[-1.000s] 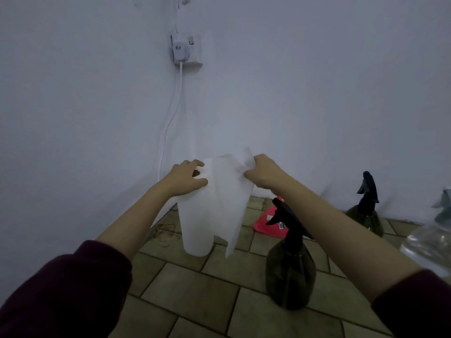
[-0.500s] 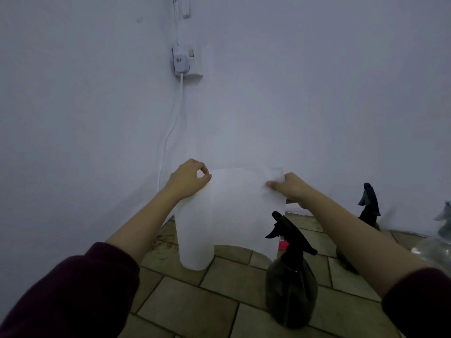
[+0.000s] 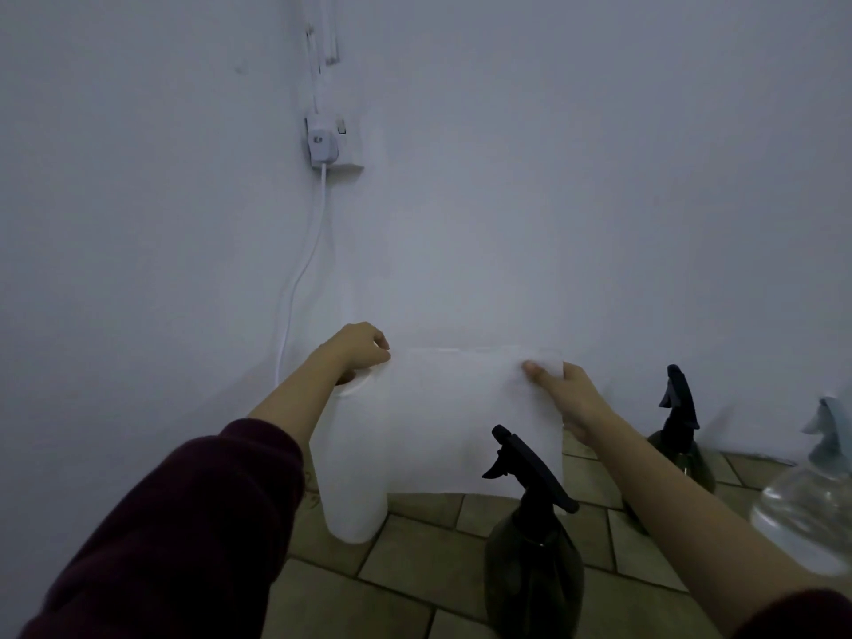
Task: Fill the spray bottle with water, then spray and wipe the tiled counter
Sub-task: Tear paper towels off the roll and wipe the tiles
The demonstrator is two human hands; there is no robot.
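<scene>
A white paper towel roll stands upright on the tiled counter near the wall corner. My left hand rests on top of the roll with curled fingers, steadying it. A sheet of paper towel is stretched out flat to the right, and my right hand pinches its far upper corner. A dark spray bottle with a black trigger head stands in front of the sheet.
A second dark spray bottle stands by the wall at the right. A clear spray bottle sits at the right edge. On the wall above the roll, a socket with a white plug feeds a cable down into the corner.
My right hand has pulled the sheet farther right, so it is now unrolled flat instead of hanging crumpled. The view has tilted up, and the red object behind is hidden by the sheet.
</scene>
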